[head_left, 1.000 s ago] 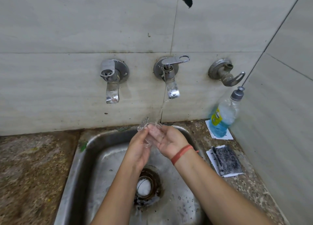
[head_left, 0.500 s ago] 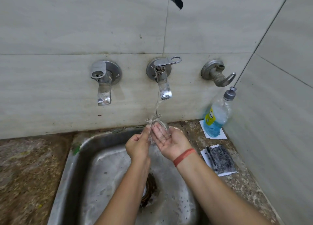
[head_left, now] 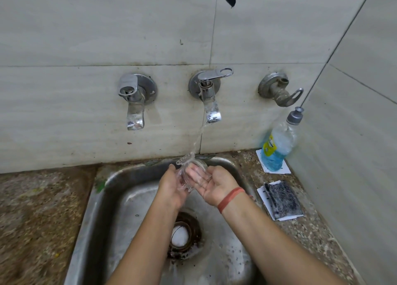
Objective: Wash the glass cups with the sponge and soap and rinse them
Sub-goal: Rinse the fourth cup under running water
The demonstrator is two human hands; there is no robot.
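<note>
There's just the one camera, worn on the person's head and tipped forward and down over the sink (head_left: 94,209). It faces the tiled back wall (head_left: 107,27) square on, with the three taps (head_left: 209,95) at mid-height. The side wall (head_left: 354,134) bends in at the right through the wide lens. It sits close: the left hand (head_left: 171,188) and right hand (head_left: 214,186) meet mid-picture, and the forearms (head_left: 146,241) come in from the bottom edge.

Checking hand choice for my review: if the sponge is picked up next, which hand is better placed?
Probably the right hand: open, and the sponge lies on its side; the left hand grips the glass cup.
</note>
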